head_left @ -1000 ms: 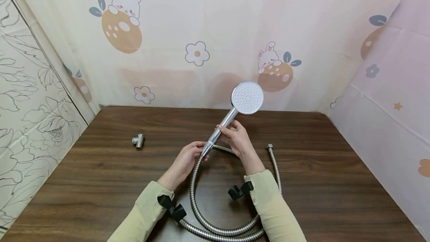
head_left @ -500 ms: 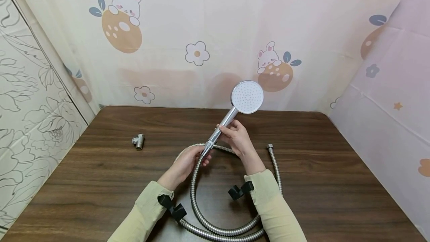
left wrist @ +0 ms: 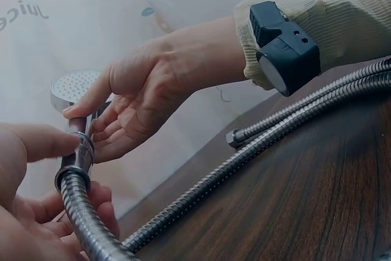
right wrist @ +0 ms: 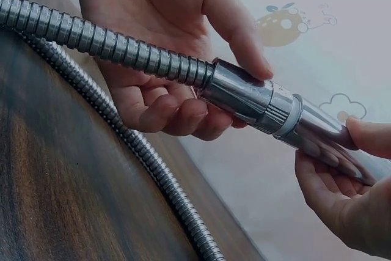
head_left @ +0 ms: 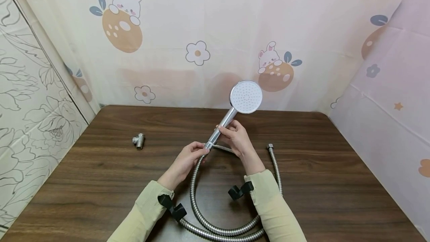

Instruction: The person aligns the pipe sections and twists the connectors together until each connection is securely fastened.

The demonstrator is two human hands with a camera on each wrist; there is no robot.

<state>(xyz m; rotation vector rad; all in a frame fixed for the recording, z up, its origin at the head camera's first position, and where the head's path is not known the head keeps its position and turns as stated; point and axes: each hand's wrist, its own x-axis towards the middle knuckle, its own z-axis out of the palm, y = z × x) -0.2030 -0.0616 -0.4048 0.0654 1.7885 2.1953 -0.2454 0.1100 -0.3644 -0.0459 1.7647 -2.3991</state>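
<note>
Nut (right wrist: 241, 93) in line with handle (head_left: 230, 115), left hand (head_left: 183, 164) nearer

Handle held up over the surface (head_left: 84, 182), long axis slanting: head (head_left: 246, 96) high, away and to the right; nut at the low end. Pale ring (right wrist: 291, 121) shows between nut and handle (whether fully seated, can't tell). That shared axis is what matters here, I judge. Left hand pinches the nut, thumb on top, fingers curled beneath. Right hand (head_left: 240, 142) clamped on the handle, farther up. Hose (head_left: 193, 193) runs from the nut and loops below; its free end (head_left: 270, 147) lies right of the right hand. Tee (head_left: 139, 141) well apart, to the left.
</note>
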